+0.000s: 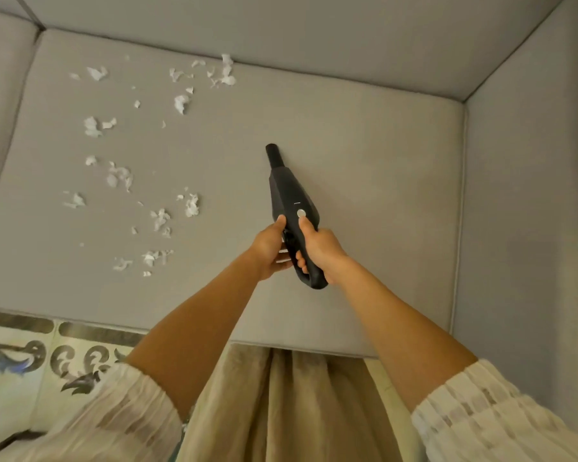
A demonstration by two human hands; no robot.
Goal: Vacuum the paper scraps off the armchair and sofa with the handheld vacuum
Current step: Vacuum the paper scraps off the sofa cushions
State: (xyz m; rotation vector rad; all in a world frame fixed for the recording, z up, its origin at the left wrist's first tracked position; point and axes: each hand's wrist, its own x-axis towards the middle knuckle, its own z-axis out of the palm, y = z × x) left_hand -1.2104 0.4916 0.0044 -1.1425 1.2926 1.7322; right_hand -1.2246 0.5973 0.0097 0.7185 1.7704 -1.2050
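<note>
A black handheld vacuum (pixel 286 191) points away from me over the grey sofa seat cushion (pixel 364 155), its nozzle up near the cushion's middle. My right hand (pixel 319 250) grips the vacuum's handle, the thumb lying just below the round silver button. My left hand (pixel 269 250) holds the left side of the vacuum's rear body, thumb against it. Several white paper scraps (pixel 121 176) lie scattered over the left half of the cushion, left of the nozzle and apart from it, with a cluster near the backrest (pixel 226 73).
The sofa's backrest (pixel 281 31) runs along the top and its right armrest (pixel 528 195) walls the right side. Another cushion (pixel 0 78) adjoins at the left. A patterned floor (pixel 20 358) shows at lower left; my beige skirt touches the sofa's front edge.
</note>
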